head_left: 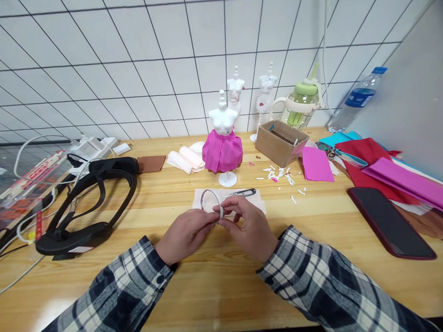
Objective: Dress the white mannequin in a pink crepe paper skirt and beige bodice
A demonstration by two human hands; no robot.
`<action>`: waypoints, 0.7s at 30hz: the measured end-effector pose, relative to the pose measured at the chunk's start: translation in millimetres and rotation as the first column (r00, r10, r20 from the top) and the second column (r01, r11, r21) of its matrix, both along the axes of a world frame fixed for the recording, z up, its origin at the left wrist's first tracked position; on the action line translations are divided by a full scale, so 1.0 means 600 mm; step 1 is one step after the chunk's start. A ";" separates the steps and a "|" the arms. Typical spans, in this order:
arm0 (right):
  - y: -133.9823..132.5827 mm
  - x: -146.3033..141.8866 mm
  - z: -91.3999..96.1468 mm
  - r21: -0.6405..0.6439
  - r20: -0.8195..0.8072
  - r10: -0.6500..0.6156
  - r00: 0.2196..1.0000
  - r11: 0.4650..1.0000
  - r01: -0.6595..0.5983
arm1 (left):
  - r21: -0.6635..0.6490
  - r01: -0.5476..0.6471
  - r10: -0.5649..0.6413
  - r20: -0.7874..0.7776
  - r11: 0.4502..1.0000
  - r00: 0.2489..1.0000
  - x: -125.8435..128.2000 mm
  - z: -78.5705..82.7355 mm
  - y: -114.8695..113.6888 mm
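Note:
A thin white ring, which looks like a narrow roll of tape point(220, 210), stands upright between my hands. My left hand point(187, 233) pinches its lower edge with thumb and fingers. From the other side my right hand point(250, 223) grips the same edge, its fingertips close to the left ones. Beneath and behind the roll lies a pale pink sheet point(259, 202). On that sheet rests a slim cutting tool with a dark looped handle point(248, 192), partly hidden by my right hand. Just beyond stands a small white dress form point(223, 119) wearing a puffy magenta skirt point(222, 151).
White scraps point(280, 173) lie near a cardboard box point(281, 141). Two more dress forms, a green-lidded cup point(303, 101) and a water bottle point(360, 101) stand behind. Rightward are a phone point(391, 222) and coloured sheets point(411, 184); leftward, a black headset point(91, 209) and cables.

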State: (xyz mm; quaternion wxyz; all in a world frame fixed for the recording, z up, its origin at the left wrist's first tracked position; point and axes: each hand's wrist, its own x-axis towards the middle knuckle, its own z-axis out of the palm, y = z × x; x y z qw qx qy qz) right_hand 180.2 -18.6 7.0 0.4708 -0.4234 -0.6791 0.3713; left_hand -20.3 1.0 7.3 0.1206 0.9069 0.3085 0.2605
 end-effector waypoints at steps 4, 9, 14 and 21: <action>0.003 0.002 -0.001 0.062 0.073 -0.035 0.997 0.998 0.030 | 0.010 -0.004 0.004 0.004 1.000 1.000 0.000 0.000 0.000; 0.002 0.001 -0.004 0.068 0.050 -0.022 0.999 0.998 0.019 | -0.008 0.018 -0.018 0.003 1.000 1.000 -0.002 0.001 0.003; -0.003 0.001 -0.001 0.092 0.036 0.022 0.999 0.995 -0.025 | -0.054 0.062 -0.064 -0.037 0.997 0.997 -0.006 -0.001 0.006; -0.001 0.003 0.003 0.097 0.086 0.022 0.996 0.995 -0.031 | -0.071 0.084 -0.088 -0.064 0.994 0.994 -0.002 0.008 0.005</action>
